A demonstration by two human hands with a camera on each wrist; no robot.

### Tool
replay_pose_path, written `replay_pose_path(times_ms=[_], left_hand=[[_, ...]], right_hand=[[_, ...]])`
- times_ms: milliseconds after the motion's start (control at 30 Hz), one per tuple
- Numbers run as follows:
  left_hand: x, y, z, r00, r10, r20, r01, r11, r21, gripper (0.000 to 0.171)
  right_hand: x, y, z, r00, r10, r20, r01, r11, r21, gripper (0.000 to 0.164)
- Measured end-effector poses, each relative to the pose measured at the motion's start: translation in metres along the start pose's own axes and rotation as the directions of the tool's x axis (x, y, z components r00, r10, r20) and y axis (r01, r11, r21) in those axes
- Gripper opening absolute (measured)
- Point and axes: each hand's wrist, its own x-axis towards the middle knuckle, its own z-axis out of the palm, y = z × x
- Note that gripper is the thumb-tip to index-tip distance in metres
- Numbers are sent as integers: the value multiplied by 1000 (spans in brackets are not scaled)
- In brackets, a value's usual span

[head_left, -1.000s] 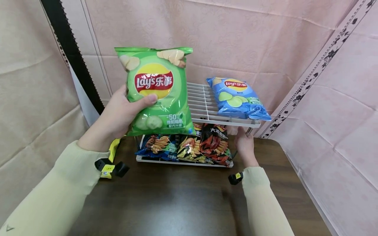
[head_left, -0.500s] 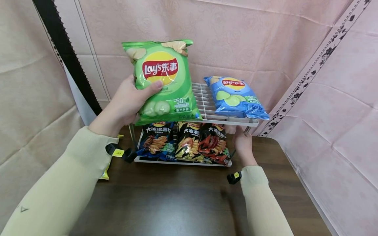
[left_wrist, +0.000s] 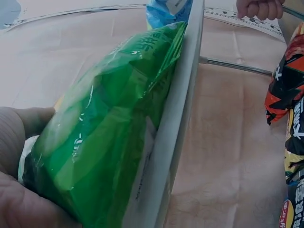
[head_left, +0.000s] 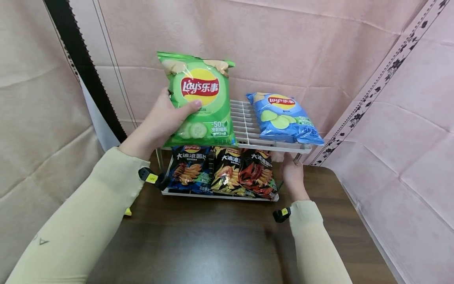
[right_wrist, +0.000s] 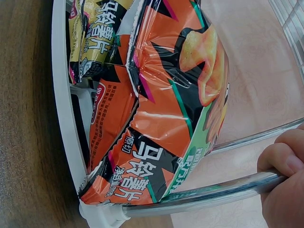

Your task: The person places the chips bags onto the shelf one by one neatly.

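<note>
A green bag of Lay's potato chips [head_left: 203, 122] stands nearly upright at the left part of the white wire rack's upper shelf [head_left: 248, 118]. My left hand [head_left: 166, 120] grips its left side, thumb across the front and the other fingers hidden behind. In the left wrist view the bag's bottom lies close along the shelf's rim [left_wrist: 178, 118]; whether it bears on the shelf, I cannot tell. My right hand [head_left: 293, 175] grips the rack's metal post [right_wrist: 213, 192] under the upper shelf's right front corner. On that shelf's right side lies a blue bag of Lay's chips [head_left: 285, 118].
Dark-blue [head_left: 189, 169], yellow-black [head_left: 227, 171] and red-black [head_left: 258, 173] chip bags lean in a row on the lower shelf. A yellow packet [head_left: 127, 212] shows partly behind my left sleeve. The brown table [head_left: 213, 240] meets pink cloth [head_left: 301, 43] behind the rack.
My left hand has carried the green bag to the right, rising at first and then sinking slightly toward the upper shelf. My right hand keeps its grip on the post.
</note>
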Motion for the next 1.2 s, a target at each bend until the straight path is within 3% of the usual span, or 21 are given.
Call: replay_pose_path(times_ms=[233, 400, 533, 667, 800, 1067, 1200], left_hand=[[1, -7, -3, 998, -47, -29, 50, 994, 101, 77], [-2, -14, -10, 1000, -22, -10, 23, 982, 185, 83], [-7, -16, -14, 998, 38, -56, -18, 943, 331, 88], [-12, -17, -16, 994, 77, -75, -35, 890, 454, 80], [-14, -17, -17, 993, 114, -17, -89, 858, 507, 75], [-16, -24, -10, 982, 150, 111, -187, 784, 592, 88], [-16, -26, -5, 978, 155, 138, -208, 767, 608, 86]], right_hand=[[2, 5, 1, 1000, -12, 3, 12, 1000, 11, 60], [4, 6, 2, 1000, -7, 4, 7, 1000, 17, 60], [4, 6, 2, 1000, -18, 12, 18, 999, 28, 59], [2, 3, 2, 1000, -16, 3, 15, 1000, 19, 58], [0, -1, 1, 1000, -9, -8, 9, 1000, 9, 58], [9, 10, -3, 1000, -11, -25, 11, 1000, -1, 58], [16, 21, -5, 999, -13, -41, 13, 1000, 6, 59]])
